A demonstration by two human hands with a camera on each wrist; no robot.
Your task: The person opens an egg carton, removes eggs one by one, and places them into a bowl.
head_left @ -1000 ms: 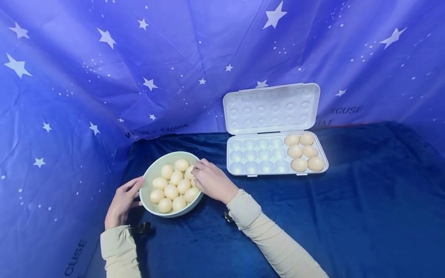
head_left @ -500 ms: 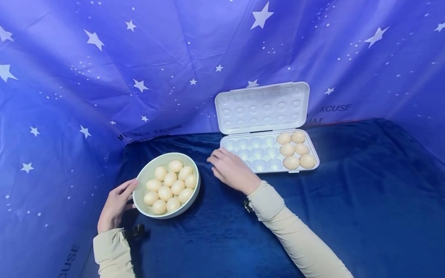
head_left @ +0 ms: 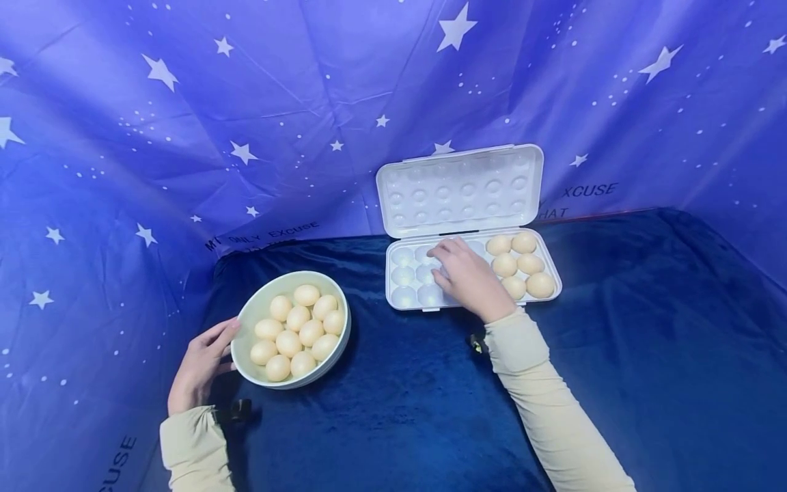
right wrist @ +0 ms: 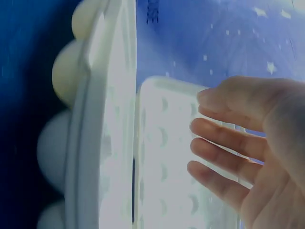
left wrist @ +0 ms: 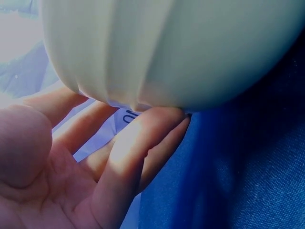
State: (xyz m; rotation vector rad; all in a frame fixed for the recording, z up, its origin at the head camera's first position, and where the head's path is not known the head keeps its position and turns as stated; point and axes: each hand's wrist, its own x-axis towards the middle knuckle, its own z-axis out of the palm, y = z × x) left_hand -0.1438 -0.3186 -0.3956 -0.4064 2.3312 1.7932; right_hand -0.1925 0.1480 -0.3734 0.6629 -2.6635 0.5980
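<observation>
A pale green bowl [head_left: 246,328] full of cream-coloured eggs [head_left: 298,318] stands at the left, tilted towards me. At its left side my left hand [head_left: 199,369] holds it, thumb at the rim and fingers against the outer wall; the left wrist view shows these fingers [left wrist: 128,143] bent against the bowl's underside. My right hand [head_left: 470,277] is over the middle of the white egg carton [head_left: 486,303], hiding some hollows. In the right wrist view its fingers [right wrist: 228,140] are loosely extended, with nothing visible between them. Several eggs [head_left: 529,264] fill the carton's right end.
The carton's lid [head_left: 461,191] stands raised against a blue curtain [head_left: 289,82] with white stars. Bare hollows [head_left: 403,276] show at the carton's left. A dark blue cloth [head_left: 393,396] covers the table.
My right hand has left the bowl and moved right to the carton. My left hand stays on the bowl. The whole head view has shifted slightly.
</observation>
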